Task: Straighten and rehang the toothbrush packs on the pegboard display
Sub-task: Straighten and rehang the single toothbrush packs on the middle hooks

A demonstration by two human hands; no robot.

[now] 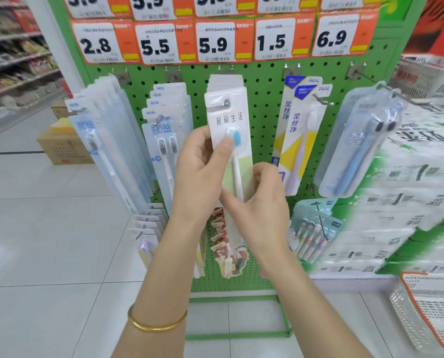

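The left hand [202,164] pinches the toothbrush pack [228,117] from its left edge. Its thumb presses flat on the front, just below the blue brush head, and its fingers go behind the card out of sight. The right hand [262,200] grips the same pack lower down, with its fingers curled at the right edge and its thumb lying across the pale green lower part. A gold bangle [156,321] sits on the left wrist.

The pack is upright at the middle of the green pegboard [264,99]. The tip of a metal peg [226,102] shows through the hang hole at its top, and a stack of similar white packs [224,81] hangs close behind it.

To the left hangs a row of twin-brush packs [164,130], and further left a fanned row of long clear packs [107,140]. To the right are yellow-and-white packs [298,125], then clear blister packs with blue brushes [362,140] on a long peg near the board's edge. Below the hands hang red-patterned packs [223,244], with a multi-brush pack [313,233] to their right and small white cards [148,223] to their left.

Orange-and-white price tags [213,43] run across the top of the board. Cardboard boxes [63,148] stand on the tiled floor [48,241] at the left. White-and-green stacked packages [409,202] fill the right side, with a mesh basket [427,313] at the lower right.
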